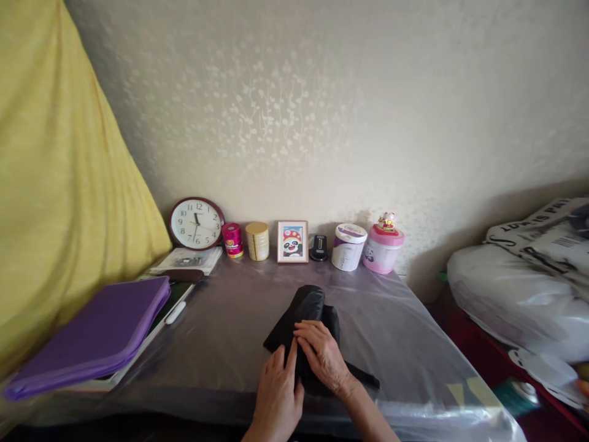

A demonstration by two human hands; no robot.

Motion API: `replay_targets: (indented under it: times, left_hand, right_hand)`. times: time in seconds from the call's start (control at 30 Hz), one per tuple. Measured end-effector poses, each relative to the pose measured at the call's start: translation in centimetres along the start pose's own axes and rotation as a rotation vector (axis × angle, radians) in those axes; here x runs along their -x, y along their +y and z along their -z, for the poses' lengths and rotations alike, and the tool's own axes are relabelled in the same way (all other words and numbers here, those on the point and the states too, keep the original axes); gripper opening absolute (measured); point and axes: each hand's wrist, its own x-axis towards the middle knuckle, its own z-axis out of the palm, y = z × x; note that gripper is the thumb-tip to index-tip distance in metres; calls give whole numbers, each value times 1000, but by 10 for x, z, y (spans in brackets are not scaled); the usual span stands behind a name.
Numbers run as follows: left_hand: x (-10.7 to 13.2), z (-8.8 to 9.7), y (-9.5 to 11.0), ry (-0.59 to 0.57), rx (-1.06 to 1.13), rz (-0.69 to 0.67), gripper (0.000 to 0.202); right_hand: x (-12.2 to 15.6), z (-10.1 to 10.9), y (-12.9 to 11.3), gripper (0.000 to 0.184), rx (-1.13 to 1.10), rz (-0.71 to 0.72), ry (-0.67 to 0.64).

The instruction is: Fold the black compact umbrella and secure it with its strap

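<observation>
A piece of thin, slightly shiny black fabric, folded into a bundle, lies near the front of the table. One narrow flap of it sticks out to the right, and a pointed corner lies to the left. My right hand reaches over the bundle from the right, its fingers close together on the fabric; their tips meet my left index finger. On the left side of the bundle rests my left hand, index finger stretched forward and thumb apart from it. The fabric beneath both hands is hidden.
A plastic-covered table holds a purple folder and a white pen-like object at left. Along the wall stand a clock, several tins and tubs, and a picture frame. Plastic bags are piled at right.
</observation>
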Motion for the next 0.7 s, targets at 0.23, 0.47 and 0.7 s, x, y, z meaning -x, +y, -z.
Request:
replay_targets:
  times: [0.23,0.47,0.7]
  left_hand:
    - [-4,9,5,-71,-21,64,72]
    - [-6,20,7,-160,-56,145,80]
    - [-12,19,-7,-251,78,155,74]
  right_hand:
    - [-29,-11,46,29,201,-72,-58]
    - [-58,-19,86,30,302,-224,-48]
    - [-65,-20,97,33,170,-529,139]
